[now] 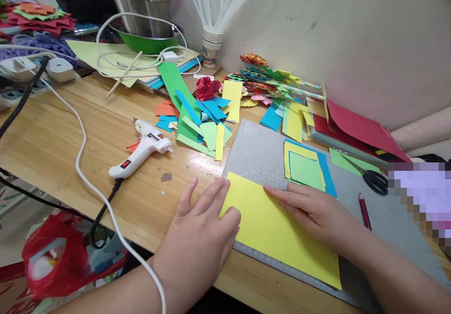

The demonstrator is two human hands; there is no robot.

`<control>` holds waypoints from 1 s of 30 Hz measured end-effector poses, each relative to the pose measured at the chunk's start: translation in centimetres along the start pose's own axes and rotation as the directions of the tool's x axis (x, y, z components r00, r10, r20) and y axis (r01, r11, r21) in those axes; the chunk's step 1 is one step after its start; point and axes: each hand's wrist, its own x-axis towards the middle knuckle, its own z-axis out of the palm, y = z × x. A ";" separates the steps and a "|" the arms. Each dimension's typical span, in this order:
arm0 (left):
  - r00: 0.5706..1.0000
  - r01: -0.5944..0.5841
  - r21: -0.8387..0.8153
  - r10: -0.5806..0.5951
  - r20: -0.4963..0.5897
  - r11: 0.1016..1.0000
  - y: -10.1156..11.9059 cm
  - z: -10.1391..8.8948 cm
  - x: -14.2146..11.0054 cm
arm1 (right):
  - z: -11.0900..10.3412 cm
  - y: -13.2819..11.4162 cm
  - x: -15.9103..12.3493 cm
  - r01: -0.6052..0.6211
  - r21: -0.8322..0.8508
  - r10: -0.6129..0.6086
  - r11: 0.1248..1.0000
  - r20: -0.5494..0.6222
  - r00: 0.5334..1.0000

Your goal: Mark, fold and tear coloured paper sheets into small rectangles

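Observation:
A yellow sheet of paper [278, 225] lies on the grey cutting mat [253, 149] in front of me. My left hand [207, 234] rests at its left end, fingers stretched forward and thumb bent over the edge. Flat across the upper edge lies my right hand [313, 210], its fingers extended. Neither hand is wrapped round anything. Just beyond the right hand is a small stack of green, yellow and blue paper pieces [306, 168]. A dark red pencil [364, 213] lies beside the right wrist, and black-handled scissors [373, 180] rest farther right.
A white glue gun [141, 147] lies left of the mat, its cable running off the table edge. A white cord [82, 149] crosses above my left forearm. Paper scraps [207, 117] and paper flowers [260, 77] lie at the back. A red bag [52, 257] hangs below left.

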 end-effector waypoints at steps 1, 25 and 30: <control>1.000 0.000 0.002 0.000 0.005 1.000 0.0 0.0 0.0 | 0.0 0.0 0.0 0.010 -0.003 -0.010 1.000 -0.003 1.000; 0.997 -0.071 0.083 0.070 0.014 0.994 -0.2 0.1 0.1 | -7.2 7.2 -8.4 -0.869 -0.136 0.854 0.475 -0.167 0.493; 0.997 -0.064 0.061 0.062 0.036 0.996 -0.4 0.1 0.0 | -1.9 11.3 -11.9 -0.863 -0.067 0.857 0.500 -0.101 0.504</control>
